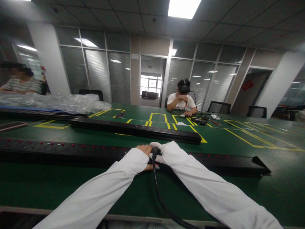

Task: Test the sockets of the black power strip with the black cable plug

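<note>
A long black power strip (95, 156) with a row of red buttons lies across the green table before me. My left hand (144, 149), bare at the fingers, wraps round its middle, with the thumb low on the near side. Close beside it my right hand (160, 154), in a white glove, is closed on a black plug (154, 151) at the strip. Whether the plug sits in a socket is hidden by the hands. From it a thick black cable (159, 197) runs down toward me over the table edge. White sleeves cover both arms.
Behind lies another black power strip (135, 129). Clear plastic wrap (54, 101) is heaped at the left, near a phone-like flat object (11, 126). Yellow tape marks the green table (228, 190). Across it sits a person (182, 100) by cables (199, 120); another person (21, 79) sits far left.
</note>
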Motion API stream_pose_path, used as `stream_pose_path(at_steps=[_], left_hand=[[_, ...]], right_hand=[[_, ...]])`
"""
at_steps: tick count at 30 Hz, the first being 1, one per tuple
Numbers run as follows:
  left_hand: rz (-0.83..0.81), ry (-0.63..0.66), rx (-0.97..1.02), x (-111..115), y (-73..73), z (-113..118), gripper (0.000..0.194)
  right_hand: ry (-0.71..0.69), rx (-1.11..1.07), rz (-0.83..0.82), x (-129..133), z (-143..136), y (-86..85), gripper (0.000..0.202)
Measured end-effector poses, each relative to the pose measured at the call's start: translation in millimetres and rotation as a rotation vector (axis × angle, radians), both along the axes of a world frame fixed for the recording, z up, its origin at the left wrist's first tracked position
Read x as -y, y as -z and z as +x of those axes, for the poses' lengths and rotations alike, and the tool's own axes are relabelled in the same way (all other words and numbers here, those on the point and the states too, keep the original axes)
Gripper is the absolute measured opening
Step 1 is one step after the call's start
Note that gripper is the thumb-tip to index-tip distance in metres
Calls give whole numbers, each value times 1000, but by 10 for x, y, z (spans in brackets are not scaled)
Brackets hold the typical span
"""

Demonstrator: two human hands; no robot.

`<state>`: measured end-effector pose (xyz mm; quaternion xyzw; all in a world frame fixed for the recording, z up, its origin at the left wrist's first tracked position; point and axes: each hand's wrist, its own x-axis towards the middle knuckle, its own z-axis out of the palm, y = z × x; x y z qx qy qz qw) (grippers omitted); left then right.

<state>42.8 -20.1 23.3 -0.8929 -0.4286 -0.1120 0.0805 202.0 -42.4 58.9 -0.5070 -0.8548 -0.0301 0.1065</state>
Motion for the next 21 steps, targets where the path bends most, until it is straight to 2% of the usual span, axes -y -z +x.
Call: stream_pose_path(at_steps=[7, 13, 21], left_hand=[[-12, -18, 11, 5, 2, 8, 65], [13, 5, 2, 10, 1, -8, 59], [17, 28, -12, -27, 21, -10, 61]], right_hand=[[-7, -32, -32, 3, -18, 2, 55], [15, -14, 61, 125, -82, -54, 53], [-21, 100, 97, 106, -160, -116, 33]])
